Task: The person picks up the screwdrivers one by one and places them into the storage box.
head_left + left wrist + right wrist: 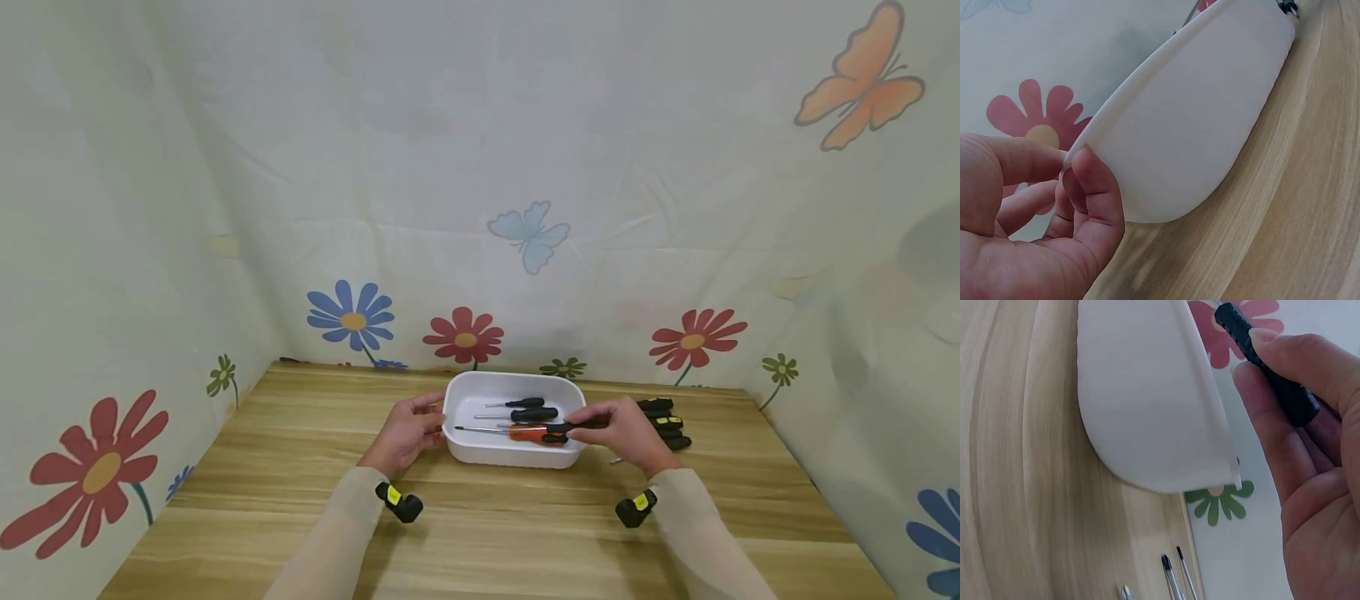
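Observation:
A white plastic box [513,455] stands on the table with its long side across. My left hand [407,429] pinches the rim at its left end, thumb and finger meeting at the edge in the left wrist view. Over the box's right end, my right hand [624,435] holds a screwdriver by its black handle [1294,400], the long shaft pointing left above the box's inside. Within the box lie a small black-handled screwdriver [529,402], a larger black one [536,414], and an orange-handled one [525,435], partly hidden under the held screwdriver.
Right of the box, several dark-handled screwdrivers [667,422] lie on the wooden table [517,533], partly behind my right hand. Their metal tips [1168,562] show low in the right wrist view. A flower-printed curtain [390,250] surrounds the table's back and sides.

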Motion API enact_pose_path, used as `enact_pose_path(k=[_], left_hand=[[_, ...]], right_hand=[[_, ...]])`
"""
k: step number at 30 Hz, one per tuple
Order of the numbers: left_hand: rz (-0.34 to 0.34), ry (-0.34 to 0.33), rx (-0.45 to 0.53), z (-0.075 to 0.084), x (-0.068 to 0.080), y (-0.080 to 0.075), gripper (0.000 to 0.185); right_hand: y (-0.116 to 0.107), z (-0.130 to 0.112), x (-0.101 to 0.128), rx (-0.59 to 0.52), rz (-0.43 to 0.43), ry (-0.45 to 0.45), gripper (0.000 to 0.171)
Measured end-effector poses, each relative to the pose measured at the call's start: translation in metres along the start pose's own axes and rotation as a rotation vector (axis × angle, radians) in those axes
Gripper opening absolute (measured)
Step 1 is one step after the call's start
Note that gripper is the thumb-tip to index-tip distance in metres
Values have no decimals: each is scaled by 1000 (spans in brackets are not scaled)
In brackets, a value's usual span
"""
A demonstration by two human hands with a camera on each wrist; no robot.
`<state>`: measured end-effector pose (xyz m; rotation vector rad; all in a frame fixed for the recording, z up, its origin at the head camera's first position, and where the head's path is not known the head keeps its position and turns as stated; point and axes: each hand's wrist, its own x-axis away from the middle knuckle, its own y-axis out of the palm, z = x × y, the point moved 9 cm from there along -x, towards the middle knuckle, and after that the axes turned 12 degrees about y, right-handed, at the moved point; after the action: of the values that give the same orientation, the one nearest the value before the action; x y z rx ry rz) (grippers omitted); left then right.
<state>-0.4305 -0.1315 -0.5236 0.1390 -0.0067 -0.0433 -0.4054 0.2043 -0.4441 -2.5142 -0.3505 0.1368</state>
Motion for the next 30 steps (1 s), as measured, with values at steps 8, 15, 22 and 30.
enact_pose_path(k=[8,15,22,30], left_hand=[[5,-11,-3,0,1,0,48],[5,-11,-8,2,2,0,49],[0,-7,-3,4,3,1,48],[-32,18,3,5,3,4,49]], right_hand=[[16,-12,-8,51,-21,-15,19],[26,-20,-15,112,-31,-10,16],[35,-19,-22,135,-53,34,12],[41,-18,-26,197,-54,88,13]])
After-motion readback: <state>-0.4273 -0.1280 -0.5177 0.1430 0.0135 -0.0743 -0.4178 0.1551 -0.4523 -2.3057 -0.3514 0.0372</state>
